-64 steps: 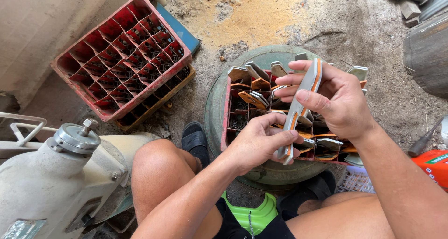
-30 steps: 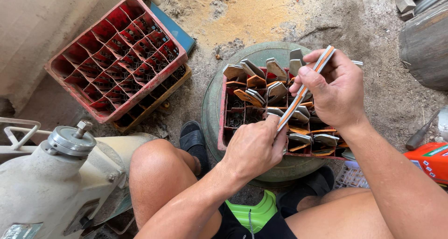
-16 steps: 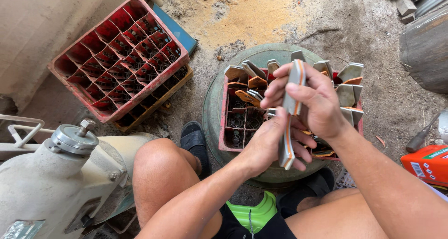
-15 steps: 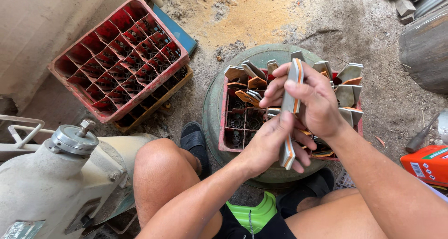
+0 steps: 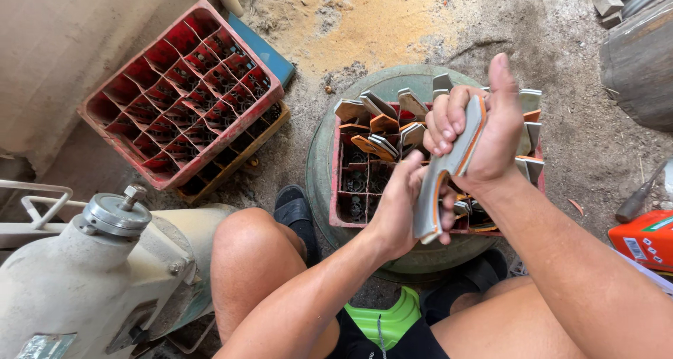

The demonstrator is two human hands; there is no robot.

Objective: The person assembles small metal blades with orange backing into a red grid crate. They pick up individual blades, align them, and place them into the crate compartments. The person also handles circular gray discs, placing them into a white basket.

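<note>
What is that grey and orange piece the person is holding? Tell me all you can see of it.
The grey piece with orange edging is long, flat and slightly curved, rubbery or plastic-looking. It is held nearly upright, tilted, above the red crate of similar pieces. The right hand wraps its upper half; the left hand grips its lower end, which sticks out below.

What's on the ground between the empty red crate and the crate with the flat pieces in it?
In the head view, only dirt floor with sawdust lies between the empty red crate and the filled crate; a black sandal sits lower down.
</note>
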